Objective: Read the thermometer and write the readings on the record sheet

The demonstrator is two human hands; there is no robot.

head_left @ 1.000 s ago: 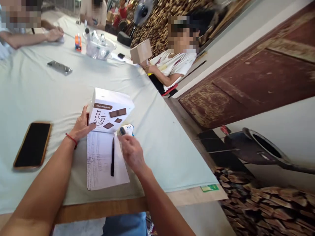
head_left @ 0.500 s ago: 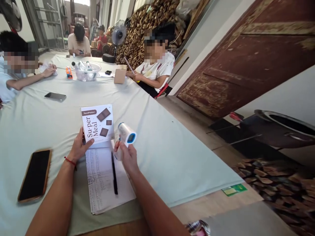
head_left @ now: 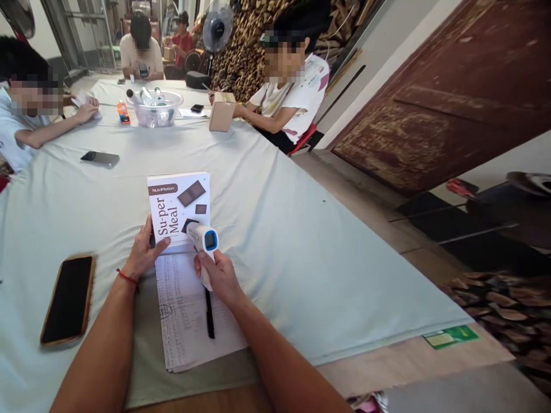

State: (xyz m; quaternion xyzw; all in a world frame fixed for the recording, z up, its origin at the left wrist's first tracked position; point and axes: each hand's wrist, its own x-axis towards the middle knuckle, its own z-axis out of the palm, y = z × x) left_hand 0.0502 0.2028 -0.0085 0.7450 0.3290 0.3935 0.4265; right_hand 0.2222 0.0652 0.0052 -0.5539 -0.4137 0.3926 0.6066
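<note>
My left hand (head_left: pixel 146 246) is closed on the lower left edge of a white box (head_left: pixel 181 189) printed "NutriMotion Su-per Meal", thumb on its front. The box is tilted up so its printed face shows. In my right hand (head_left: pixel 221 275) is a white infrared thermometer (head_left: pixel 199 234) with a blue-rimmed screen, gripped by its handle. Its front end overlaps the lower right part of the box; whether they touch I cannot tell. Below both hands lie handwritten papers (head_left: pixel 181 321) with a black pen (head_left: pixel 209 315) across them.
A phone in an orange-brown case (head_left: pixel 69 301) lies left of my arm. Farther off are another phone (head_left: pixel 100 159), a clear basin with bottles (head_left: pixel 157 115), an orange box (head_left: pixel 123 113) and a cardboard box (head_left: pixel 221 113). Several people sit around the cloth-covered table (head_left: pixel 344 287).
The thermometer has moved left, from beside the box to in front of its lower right part. The view has shifted slightly. A person at right has lowered a long thin object.
</note>
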